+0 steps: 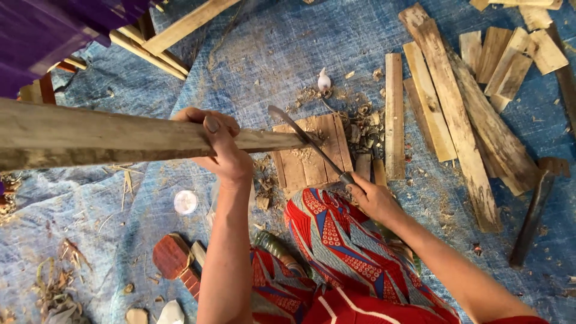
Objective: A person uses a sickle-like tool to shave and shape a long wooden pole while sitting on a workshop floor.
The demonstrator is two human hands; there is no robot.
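Observation:
My left hand (221, 146) grips a long, weathered wooden slat (90, 137) that reaches from the left edge to the middle of the view. Its far tip rests on a small block of joined wooden boards (312, 153). My right hand (372, 197) holds the handle of a long knife (303, 138). The blade slants up and to the left, and its edge lies against the slat's tip. My knee, in red and blue patterned cloth (336, 240), sits just below the block.
A blue tarp (270, 54) covers the ground, strewn with wood shavings (360, 123). Several cut slats (444, 102) lie to the right, with a dark tool (531, 216) beside them. A round lid (185, 202) and a reddish block (171, 255) lie lower left. Purple cloth (54, 30) hangs top left.

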